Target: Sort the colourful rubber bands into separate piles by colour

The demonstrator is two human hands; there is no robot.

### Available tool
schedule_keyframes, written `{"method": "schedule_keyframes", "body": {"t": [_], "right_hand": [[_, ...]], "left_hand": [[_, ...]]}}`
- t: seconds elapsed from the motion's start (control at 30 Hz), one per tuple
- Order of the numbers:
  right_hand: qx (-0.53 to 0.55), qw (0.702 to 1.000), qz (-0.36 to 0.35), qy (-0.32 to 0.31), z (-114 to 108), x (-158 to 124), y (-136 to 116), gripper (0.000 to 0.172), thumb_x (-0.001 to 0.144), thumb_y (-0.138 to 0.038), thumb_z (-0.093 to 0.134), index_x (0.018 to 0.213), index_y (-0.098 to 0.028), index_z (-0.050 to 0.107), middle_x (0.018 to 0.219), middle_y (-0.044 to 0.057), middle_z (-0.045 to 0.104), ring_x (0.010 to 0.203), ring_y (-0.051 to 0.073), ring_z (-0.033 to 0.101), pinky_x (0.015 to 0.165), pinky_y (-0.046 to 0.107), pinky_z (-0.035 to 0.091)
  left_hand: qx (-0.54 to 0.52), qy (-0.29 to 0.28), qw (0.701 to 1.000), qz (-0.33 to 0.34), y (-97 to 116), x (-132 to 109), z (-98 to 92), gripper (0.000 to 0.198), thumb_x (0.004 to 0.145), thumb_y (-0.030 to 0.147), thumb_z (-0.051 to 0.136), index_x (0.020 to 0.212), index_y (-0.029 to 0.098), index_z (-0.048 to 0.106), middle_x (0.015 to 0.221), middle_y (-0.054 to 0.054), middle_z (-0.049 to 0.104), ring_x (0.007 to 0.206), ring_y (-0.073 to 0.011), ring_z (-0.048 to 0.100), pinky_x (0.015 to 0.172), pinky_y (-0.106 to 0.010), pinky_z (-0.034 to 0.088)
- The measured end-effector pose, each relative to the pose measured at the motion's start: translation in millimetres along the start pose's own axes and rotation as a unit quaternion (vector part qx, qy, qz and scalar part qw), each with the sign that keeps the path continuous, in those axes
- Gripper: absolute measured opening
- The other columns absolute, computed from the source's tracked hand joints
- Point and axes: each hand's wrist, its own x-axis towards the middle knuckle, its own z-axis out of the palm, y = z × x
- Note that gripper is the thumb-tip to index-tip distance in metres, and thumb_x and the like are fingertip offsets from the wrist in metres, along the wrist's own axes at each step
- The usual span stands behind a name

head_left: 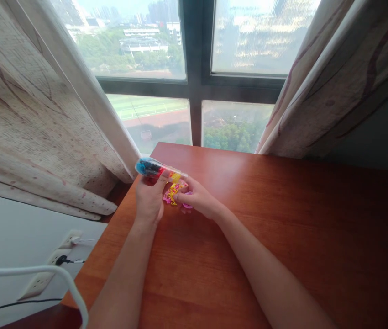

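Left hand (148,199) part-covering clear container (153,168), bright pieces (172,193) indistinct

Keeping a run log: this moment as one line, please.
left hand: holds clear container; right hand: at container's right end; nearby: yellow and pink pieces; surface: brown table

Is bare in all parts visible over the brown table (187,274). Has, near the table's left edge, a left forearm (125,278), smooth and slim, which narrows evenly to the wrist (148,224) and widens again into a left hand (149,198) with rounded thumb (161,179). Has, over the table's middle, a right forearm (259,265) of similar slim shape, with narrow wrist and a right hand (199,196) slender in outline.
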Motion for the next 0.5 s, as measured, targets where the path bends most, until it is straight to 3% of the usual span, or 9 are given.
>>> {"method": "schedule_keyframes", "body": {"t": [0.2,0.5], "right_hand": [[0.082,0.996,-0.035,0.004,0.0,-2.1,7.1,0.052,0.077,-0.033,0.071,0.122,-0.021,0.048,0.063,-0.006,0.065,0.042,0.008,0.053,0.039,0.016,0.037],[0.02,0.997,-0.026,0.071,1.5,-2.4,6.4,0.045,0.075,-0.035,0.072,0.11,-0.02,0.048,0.058,-0.008,0.063,0.04,0.009,0.051,0.042,0.02,0.042]], "left_hand": [[0.019,0.027,0.999,0.039,3.6,4.9,-4.6,0.046,0.054,0.032,0.092,0.089,0.017,0.066,0.088,-0.001,0.071,0.076,-0.0153,0.069,0.071,-0.03,0.06],[0.098,0.04,0.986,0.13,2.1,12.2,-18.2,0.043,0.059,0.034,0.09,0.091,0.017,0.066,0.092,-0.003,0.072,0.086,-0.0187,0.07,0.079,-0.032,0.059]]}}
